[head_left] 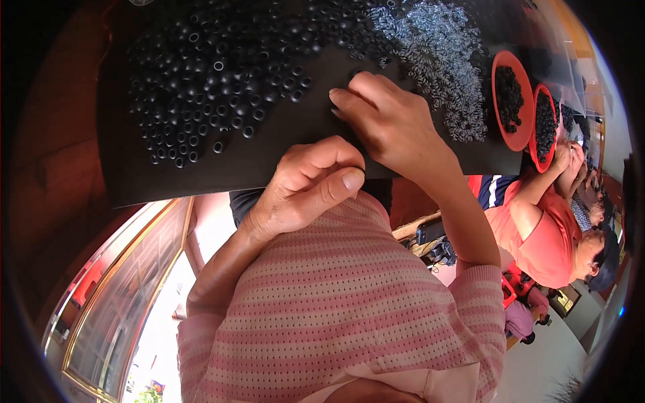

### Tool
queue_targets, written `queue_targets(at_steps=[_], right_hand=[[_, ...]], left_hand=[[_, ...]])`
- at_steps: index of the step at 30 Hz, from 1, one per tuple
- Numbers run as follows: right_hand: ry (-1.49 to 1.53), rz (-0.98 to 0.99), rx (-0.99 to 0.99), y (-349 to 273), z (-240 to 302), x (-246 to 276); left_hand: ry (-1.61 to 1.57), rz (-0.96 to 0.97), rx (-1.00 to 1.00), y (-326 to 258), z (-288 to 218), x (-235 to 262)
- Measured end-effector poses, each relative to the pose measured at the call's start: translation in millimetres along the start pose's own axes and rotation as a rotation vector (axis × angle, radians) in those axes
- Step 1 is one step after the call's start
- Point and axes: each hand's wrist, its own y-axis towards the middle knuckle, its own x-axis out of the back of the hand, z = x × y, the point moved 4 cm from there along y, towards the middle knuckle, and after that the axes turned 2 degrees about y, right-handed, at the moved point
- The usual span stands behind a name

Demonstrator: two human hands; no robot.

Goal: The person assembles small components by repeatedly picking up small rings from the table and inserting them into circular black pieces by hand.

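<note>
My left hand [310, 185] is held at the table's near edge, closed, its thumb pressed against the curled forefinger. Anything inside that pinch is hidden. Farther in and to the right, my right hand [386, 114] is over the black tabletop [282, 144] with its fingers bent together and pointing down. Its fingertips are partly covered, so I cannot see what they hold. Just beyond its knuckles lies a small dark piece. A wide spread of small black rings [218, 107] covers the left and far table. Small shiny, silvery clear pieces [447, 67] form a heap to the right.
Two red bowls [517, 140] with black pieces stand at the table's right end. Beyond them, a person in a coral shirt [537, 225] sits with hands together, with other people farther along. A gold-framed glass door [124, 295] is at lower left.
</note>
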Motion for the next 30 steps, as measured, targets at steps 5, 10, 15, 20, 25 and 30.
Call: queue_targets(at_steps=[5,10,15,20,25,30], right_hand=[[0.001,0.025,-0.014,-3,-4,1],[0.326,-0.152,-0.185,-12,-10,11],[0.848,-0.209,-0.352,-19,-7,22],[1.211,-0.103,-0.585,-25,-12,27],[1.452,-0.079,-0.645,-28,-10,20],[1.420,-0.175,-0.505,-29,-9,22]], left_hand=[[-0.244,-0.085,0.013,0,7,4],[-0.349,-0.123,0.017,2,11,3],[-0.336,-0.143,0.036,3,7,3],[-0.278,-0.123,0.060,8,1,1],[-0.342,-0.136,0.074,12,6,0],[-0.381,-0.149,0.074,15,8,-2]])
